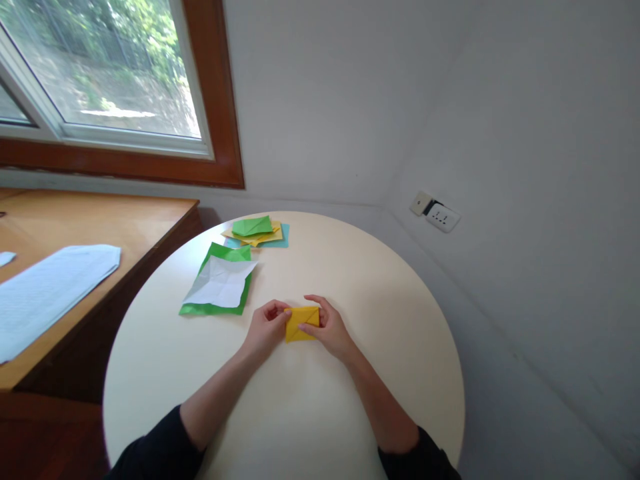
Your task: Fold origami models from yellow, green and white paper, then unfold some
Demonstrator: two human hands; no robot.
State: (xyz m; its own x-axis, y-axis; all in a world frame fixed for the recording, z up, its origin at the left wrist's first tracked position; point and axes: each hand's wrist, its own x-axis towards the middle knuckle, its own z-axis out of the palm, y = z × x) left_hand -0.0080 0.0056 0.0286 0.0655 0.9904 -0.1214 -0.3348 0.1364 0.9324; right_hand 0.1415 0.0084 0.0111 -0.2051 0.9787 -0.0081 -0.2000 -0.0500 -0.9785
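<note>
A small folded piece of yellow paper (301,328) is held just over the middle of the round white table, with diagonal creases or flaps on its face. My left hand (268,325) pinches its left edge, thumb on the near face and the other fingers curled behind. From the right, my right hand (331,328) grips it with the thumb lying across the front; the index finger is raised above the top right corner. The fingers behind the paper are partly hidden.
On the round table (390,280), a white sheet (220,281) lies over green paper (193,309) at left. Behind it is a pile of folded green (253,226), yellow (276,233) and blue paper (285,237). A wooden desk (145,217) bears papers (60,290). A wall socket (443,217) is at right.
</note>
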